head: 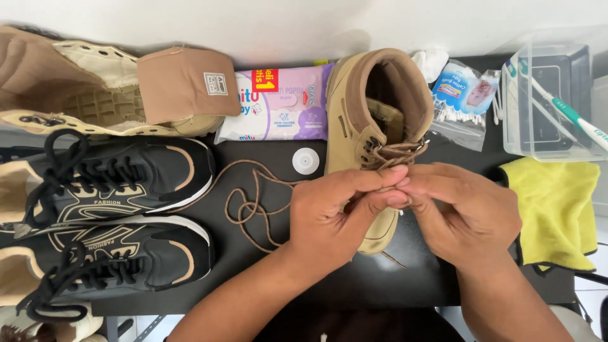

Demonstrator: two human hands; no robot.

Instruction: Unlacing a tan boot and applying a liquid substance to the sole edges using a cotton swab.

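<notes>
Both our hands sit closest to us, the left hand and right hand pinched fingertip to fingertip on the thin brown cord shoelace at the eyelets of the tan suede ankle boot, mid-table on the black tabletop. We'd say keep the lace taut and feed it flat. Can't see the lace tip or eyelet, fingers cover them.

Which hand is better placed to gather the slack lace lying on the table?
Probably the left hand: the loose brown lace coils right beside it, while the right hand sits across the tan boot.
</notes>
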